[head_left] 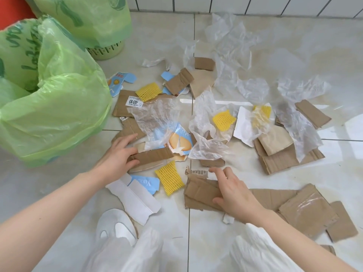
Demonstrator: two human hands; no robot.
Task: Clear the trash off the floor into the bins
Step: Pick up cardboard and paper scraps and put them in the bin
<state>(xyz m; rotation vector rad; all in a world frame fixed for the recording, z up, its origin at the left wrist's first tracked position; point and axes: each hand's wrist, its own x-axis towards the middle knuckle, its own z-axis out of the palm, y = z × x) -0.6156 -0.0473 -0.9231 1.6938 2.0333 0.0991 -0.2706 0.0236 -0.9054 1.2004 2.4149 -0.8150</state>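
At far left the near bin [49, 118], lined with a green bag, stands open beside the litter; a second bin [106, 50] sits behind it. My left hand [117, 152] curls round the end of a corrugated cardboard strip [153, 156] — thumb under, fingers over its top edge. A yellow foam net [170, 180] lies between my hands on bare tile. My right hand [233, 191] grips the edge of a flat cardboard piece [200, 193], forefinger stretched forward. Right of it, more cardboard [306, 213] and crumpled clear plastic [231, 42] crowd the floor [334, 183] — open tile shows toward the far right wall.
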